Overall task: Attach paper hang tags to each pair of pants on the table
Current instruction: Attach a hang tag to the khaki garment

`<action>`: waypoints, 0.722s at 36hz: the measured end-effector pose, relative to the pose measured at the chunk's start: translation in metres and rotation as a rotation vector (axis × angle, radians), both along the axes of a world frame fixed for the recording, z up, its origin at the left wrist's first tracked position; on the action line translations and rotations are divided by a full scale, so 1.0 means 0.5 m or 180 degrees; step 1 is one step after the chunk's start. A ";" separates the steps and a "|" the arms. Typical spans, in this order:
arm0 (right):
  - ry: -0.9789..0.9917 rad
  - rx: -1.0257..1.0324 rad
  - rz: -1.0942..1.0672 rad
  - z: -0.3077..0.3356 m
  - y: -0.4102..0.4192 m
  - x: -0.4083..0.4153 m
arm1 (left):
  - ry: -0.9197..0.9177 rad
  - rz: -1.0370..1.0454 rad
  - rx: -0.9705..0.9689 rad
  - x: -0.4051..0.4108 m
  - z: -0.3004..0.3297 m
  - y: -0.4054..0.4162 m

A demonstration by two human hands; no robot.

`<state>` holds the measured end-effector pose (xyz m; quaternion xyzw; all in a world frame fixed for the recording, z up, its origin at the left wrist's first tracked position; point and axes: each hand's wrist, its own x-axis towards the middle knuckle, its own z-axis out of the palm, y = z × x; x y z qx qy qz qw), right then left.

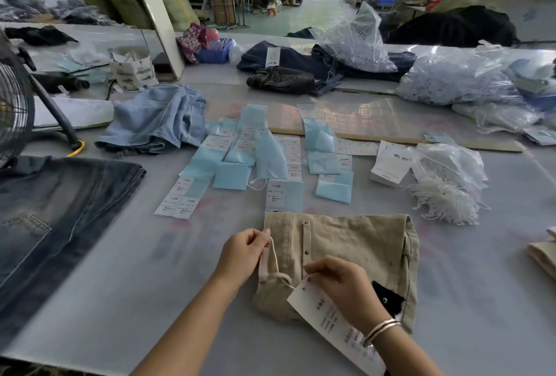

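While the left hand (245, 251) pinches the upper end of a cream drawstring (272, 258) between thumb and fingertips, the right hand (340, 287) pinches the top of a white paper hang tag (328, 320) at its string hole, fingers curled down over it. The two hands are apart, each closed on its own thing. A pair of silver bangles (380, 330) circles the right wrist. The tag lies tilted across the lower left part of the folded beige pants (361, 243), its printed face up and its far end running under the right forearm. The pants lie flat near the table's (135, 285) near edge, about midway along it, waistband toward the far side, with a row of small studs down the fly and a black patch at the right.

Just beyond the waistband are rows of light blue sticker sheets (264, 153) with white size labels (177, 204) among them. To their right sit a stack of white hang tags (391, 165), a clear bag (448, 165) and a loose bundle of white string loops (445, 201). Dark blue jeans (51, 216) spread along the table's left edge, and light blue denim (159, 120) is crumpled farther in. A black fan (15, 105) stands at the left edge. More beige fabric (543, 252) shows at the right edge. Toward the far side lie dark pants (301, 66) and big clear bags of white strings (457, 78).
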<state>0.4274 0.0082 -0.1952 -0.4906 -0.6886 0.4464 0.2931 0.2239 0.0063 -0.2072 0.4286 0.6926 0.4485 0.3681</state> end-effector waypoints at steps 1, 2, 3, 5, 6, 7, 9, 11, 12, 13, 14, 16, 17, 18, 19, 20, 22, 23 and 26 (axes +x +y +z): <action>0.0075 -0.0030 -0.0050 0.001 0.002 -0.001 | -0.0088 0.0069 0.0064 0.003 0.003 0.000; 0.0145 -0.0062 -0.0102 0.002 0.005 -0.002 | -0.0183 0.0108 0.0102 0.007 0.008 0.001; 0.0209 -0.0085 -0.0146 0.003 0.009 -0.005 | -0.0307 0.0101 0.0126 0.012 0.014 0.001; 0.0397 -0.0174 -0.0212 0.007 0.017 -0.013 | -0.0751 -0.0021 0.0167 0.023 0.026 0.001; 0.0567 -0.0275 -0.0250 0.008 0.021 -0.018 | -0.1024 -0.0109 0.0159 0.029 0.032 0.000; 0.0761 -0.0396 -0.0288 0.009 0.024 -0.023 | -0.1254 -0.0196 0.0134 0.036 0.037 -0.003; 0.1079 -0.0594 -0.0334 0.010 0.031 -0.035 | -0.1449 -0.0347 0.0093 0.050 0.044 -0.010; 0.1234 -0.0671 -0.0360 0.006 0.035 -0.043 | -0.1341 -0.0534 0.0080 0.063 0.043 -0.018; 0.1275 -0.0700 -0.0376 0.004 0.037 -0.045 | -0.1307 -0.0627 0.0074 0.069 0.041 -0.021; 0.1319 -0.0749 -0.0402 0.001 0.037 -0.045 | -0.1328 -0.0677 0.0055 0.073 0.037 -0.025; 0.1377 -0.0828 -0.0429 -0.002 0.037 -0.044 | -0.1413 -0.0684 0.0025 0.076 0.032 -0.027; 0.1558 -0.1076 -0.0440 -0.009 0.036 -0.042 | -0.1435 -0.0666 -0.0052 0.077 0.021 -0.030; 0.1660 -0.1200 -0.0425 -0.011 0.036 -0.041 | -0.1336 -0.0668 -0.0078 0.076 0.016 -0.032; 0.1757 -0.1290 -0.0408 -0.013 0.036 -0.039 | -0.1263 -0.0688 -0.0079 0.076 0.012 -0.033; 0.1824 -0.1332 -0.0403 -0.014 0.036 -0.038 | -0.1245 -0.0710 -0.0074 0.075 0.008 -0.034; 0.1854 -0.1334 -0.0419 -0.015 0.036 -0.038 | -0.1265 -0.0716 -0.0068 0.075 0.006 -0.035; 0.1869 -0.1296 -0.0496 -0.019 0.036 -0.038 | -0.1268 -0.0642 -0.0031 0.077 0.002 -0.037; 0.1867 -0.1280 -0.0536 -0.021 0.035 -0.039 | -0.1212 -0.0569 -0.0007 0.077 0.001 -0.038; 0.1762 -0.1200 -0.0567 -0.028 0.032 -0.038 | -0.1041 -0.0411 0.0100 0.081 -0.004 -0.037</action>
